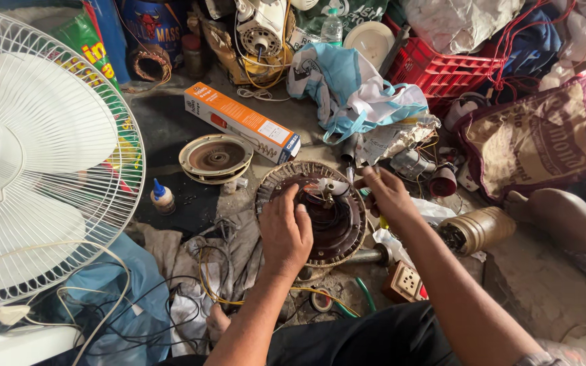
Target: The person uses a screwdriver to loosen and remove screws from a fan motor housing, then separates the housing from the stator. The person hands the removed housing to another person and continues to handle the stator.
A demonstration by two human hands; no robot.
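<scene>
Item: round fan motor stator (320,220), brown windings, on cluttered floor before the knees. Left hand (285,230) flat on it, fingers spread (1 steadying press). Right hand (388,193) pinches thin tool (351,177) at the rim. Risk: a slip could nick winding wire.

The round motor stator (320,215) under the left hand (285,234) looks like dull, dark metal, reddish-brown at the core, with a ribbed rim. The tool (352,177) in the right hand (388,195) has a bare steel shaft. Beside them a worn metal cover (216,158) (rust-toned, matt) lies on rough grey floor (544,285). The box (241,121) is smooth orange cardboard, the fan guard (122,122) glossy white wire, the crate (445,71) red plastic, the rag (357,91) soft cloth
</scene>
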